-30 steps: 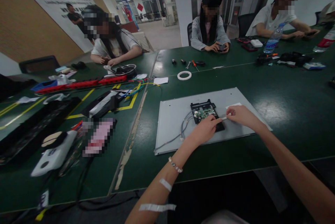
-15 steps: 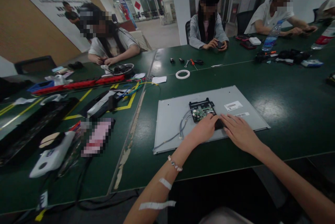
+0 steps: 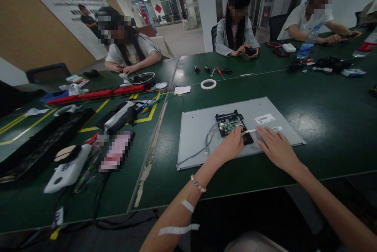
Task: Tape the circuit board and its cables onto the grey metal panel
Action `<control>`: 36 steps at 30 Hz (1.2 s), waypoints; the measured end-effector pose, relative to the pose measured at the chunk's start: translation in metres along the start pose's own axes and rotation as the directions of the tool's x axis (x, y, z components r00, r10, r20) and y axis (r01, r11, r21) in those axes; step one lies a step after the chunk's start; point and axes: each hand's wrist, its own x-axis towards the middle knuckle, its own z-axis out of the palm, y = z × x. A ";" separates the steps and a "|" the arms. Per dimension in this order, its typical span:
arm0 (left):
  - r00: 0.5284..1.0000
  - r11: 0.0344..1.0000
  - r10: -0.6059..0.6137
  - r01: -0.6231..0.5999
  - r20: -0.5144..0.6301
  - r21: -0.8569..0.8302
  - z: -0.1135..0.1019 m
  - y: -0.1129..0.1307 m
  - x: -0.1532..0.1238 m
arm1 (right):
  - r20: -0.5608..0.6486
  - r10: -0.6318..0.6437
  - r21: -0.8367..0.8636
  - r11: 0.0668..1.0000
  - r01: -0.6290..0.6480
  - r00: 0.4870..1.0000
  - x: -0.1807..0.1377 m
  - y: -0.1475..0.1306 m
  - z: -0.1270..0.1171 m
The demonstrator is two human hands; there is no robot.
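A grey metal panel point(image 3: 197, 130) lies flat on the green table point(image 3: 324, 103) in front of me. A small green circuit board point(image 3: 230, 125) in a black frame sits on the panel, with grey cables point(image 3: 207, 142) running off to its left. My left hand point(image 3: 232, 146) rests at the board's near edge, fingers pressed on a white strip of tape point(image 3: 249, 131). My right hand point(image 3: 276, 148) lies flat on the panel just right of the board, fingers stretched out and holding nothing.
A white tape roll point(image 3: 208, 84) and small tools point(image 3: 217, 71) lie farther back. Left of the panel are a pink item point(image 3: 116, 152), a white device point(image 3: 69, 169), coloured wires point(image 3: 153, 99) and a red bar point(image 3: 94, 95). Three people sit across the table.
My right hand went from pinching the tape strip beside the board to lying flat and spread on the panel. My left hand stayed at the board's near edge.
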 end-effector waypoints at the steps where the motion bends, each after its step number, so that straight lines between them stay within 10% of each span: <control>1: 1.000 1.000 -0.006 0.006 0.010 -0.003 -0.001 0.000 0.000 | -0.003 0.004 0.000 1.000 -0.004 1.000 0.000 0.001 0.001; 12: 0.991 0.918 -0.129 0.128 -0.022 0.376 0.014 0.014 0.011 | -0.001 0.032 -0.059 0.998 -0.032 0.999 0.004 -0.013 -0.002; 36: 0.995 0.869 -0.098 0.097 -0.024 0.485 0.010 0.017 0.002 | -0.047 0.059 0.007 0.998 -0.059 0.997 0.002 0.003 0.006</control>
